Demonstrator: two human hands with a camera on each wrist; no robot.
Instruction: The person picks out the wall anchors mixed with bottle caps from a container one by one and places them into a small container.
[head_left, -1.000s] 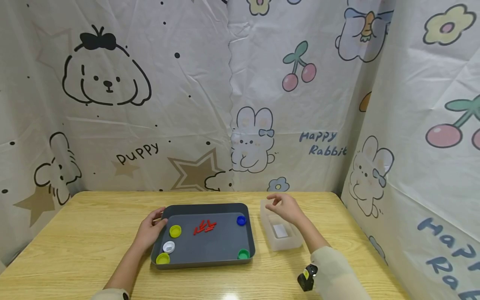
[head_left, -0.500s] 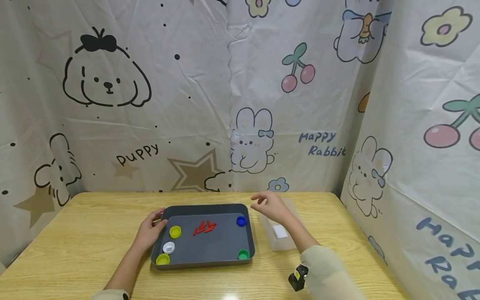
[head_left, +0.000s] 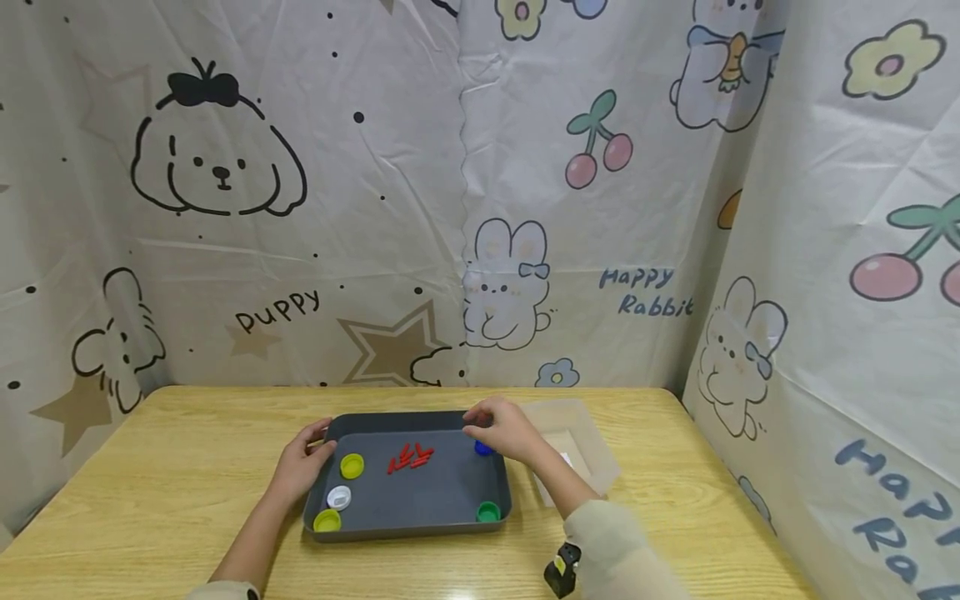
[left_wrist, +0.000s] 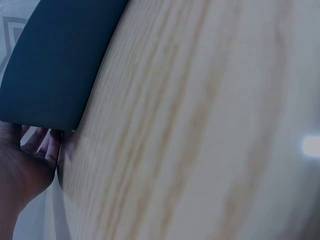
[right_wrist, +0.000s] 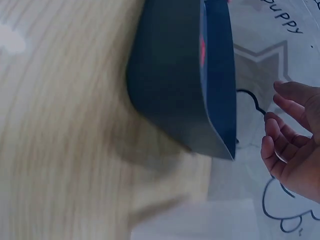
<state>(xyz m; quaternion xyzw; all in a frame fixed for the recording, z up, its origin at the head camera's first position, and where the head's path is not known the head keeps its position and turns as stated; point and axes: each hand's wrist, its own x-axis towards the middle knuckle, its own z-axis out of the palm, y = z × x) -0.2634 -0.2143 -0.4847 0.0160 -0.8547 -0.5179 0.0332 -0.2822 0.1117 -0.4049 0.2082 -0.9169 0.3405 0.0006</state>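
Cartoon curtain (head_left: 390, 242): bunnies and a puppy, hanging behind the whole setup.
Wood-grain table (head_left: 210, 442): everything's sitting on it.
Dark grey tray (head_left: 416, 510): flat, mid-table. I'd guess stiff, light plastic, maybe a bit slick; grab the rim at both short sides.
Translucent box (head_left: 596, 429): right of the tray, partly behind the right forearm.
Left hand (head_left: 300, 460): clamped on the tray's left wall, thumb over the rim.
Right hand (head_left: 501, 430): above the tray's far right corner, thumb and fingers apart, nothing in them that I can see.
Blue cap (head_left: 482, 449): in that corner, half hidden under the hand. Probably rigid and featherweight, so pinch its edge.
Green cap (head_left: 488, 512), white cap (head_left: 339, 497), yellow caps (head_left: 351, 466): green near right, the rest down the left.
Red sticks (head_left: 411, 457): loose bunch around mid-tray, likely light and rolly; pinch mid-length.
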